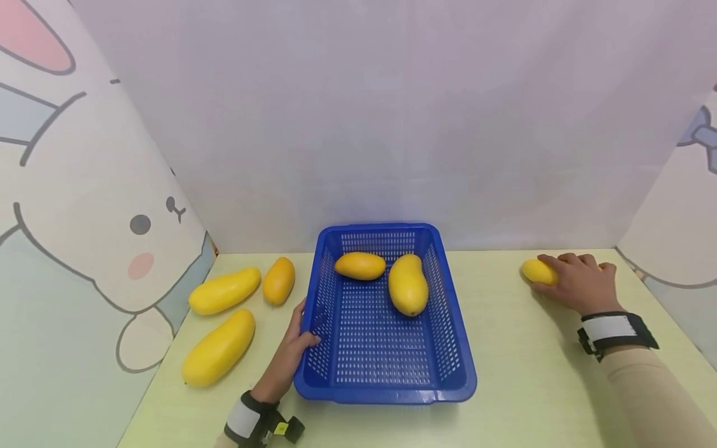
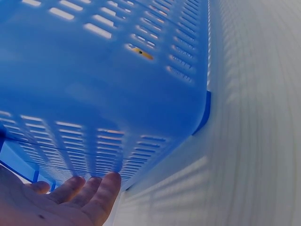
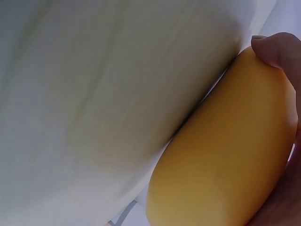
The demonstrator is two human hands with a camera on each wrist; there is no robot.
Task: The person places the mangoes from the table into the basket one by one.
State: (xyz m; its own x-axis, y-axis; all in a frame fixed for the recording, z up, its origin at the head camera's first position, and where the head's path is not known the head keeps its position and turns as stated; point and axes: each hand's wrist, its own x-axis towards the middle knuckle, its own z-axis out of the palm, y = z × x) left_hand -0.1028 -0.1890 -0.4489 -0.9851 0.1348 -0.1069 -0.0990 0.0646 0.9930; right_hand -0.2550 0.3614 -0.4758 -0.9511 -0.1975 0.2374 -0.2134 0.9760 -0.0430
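At the far right of the table in the head view, my right hand (image 1: 585,283) grips a yellow mango (image 1: 539,272), partly covered by the fingers. The right wrist view has the mango (image 3: 221,150) close up, with its side against or very near the tabletop and the thumb at one end. My left hand (image 1: 291,348) holds the left side of a blue plastic basket (image 1: 386,396), thumb over the rim. From the left wrist view, the fingers (image 2: 106,195) lie along the basket's slotted outer wall (image 2: 108,94). Inside the basket are an orange-yellow mango (image 1: 360,266) and a larger yellow one (image 1: 407,286).
Left of the basket lie two large yellow mangoes, one farther back (image 1: 224,290) and one nearer (image 1: 220,348), plus a smaller orange one (image 1: 279,280). A pale wall (image 1: 414,124) closes off the back of the table (image 1: 504,373). Cartoon-printed panels (image 1: 84,249) flank both sides.
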